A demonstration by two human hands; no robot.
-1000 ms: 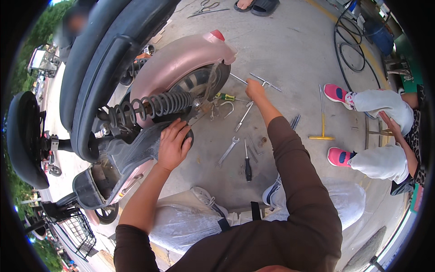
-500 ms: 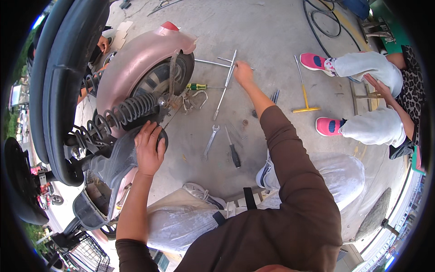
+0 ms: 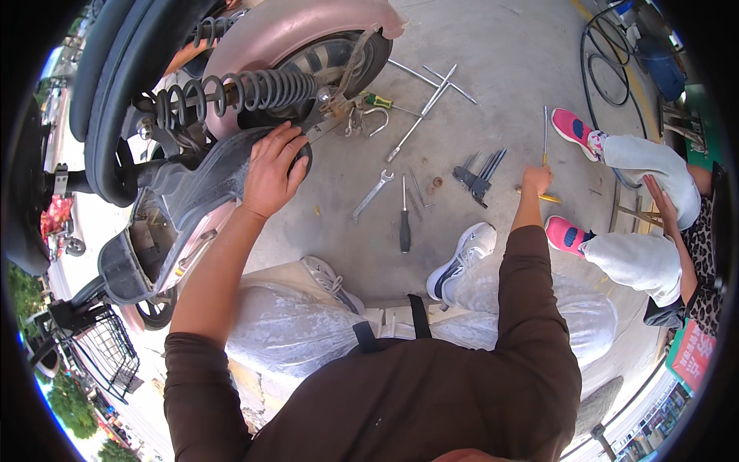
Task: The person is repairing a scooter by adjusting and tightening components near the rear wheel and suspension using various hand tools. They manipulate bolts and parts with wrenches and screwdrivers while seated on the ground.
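Observation:
My left hand [image 3: 273,171] lies with its fingers stretched over the black plastic cover [image 3: 208,165] of a scooter, close to the coil spring shock absorber [image 3: 265,91]. Out to the right, my right hand [image 3: 536,179] is closed around the yellow handle of a T-handle wrench [image 3: 546,127], which rests on the ground with its thin shaft pointing away. Between my hands lie a combination wrench [image 3: 371,197], a black-handled screwdriver [image 3: 405,223] and a hex key set [image 3: 475,182] in a dark holder. Chrome long-armed wrenches [image 3: 420,123] cross farther off.
The scooter's pink rear fender [image 3: 289,31] and wheel stand at the upper left. A green-handled screwdriver [image 3: 378,100] sits beside the wheel. On the right a seated person's pink shoes [image 3: 570,236] are close to my right hand. A black hose [image 3: 589,69] coils behind them.
My right hand has left the chrome crossed wrenches and moved right onto the yellow T-handle wrench. My left hand stays on the black cover. The view has shifted.

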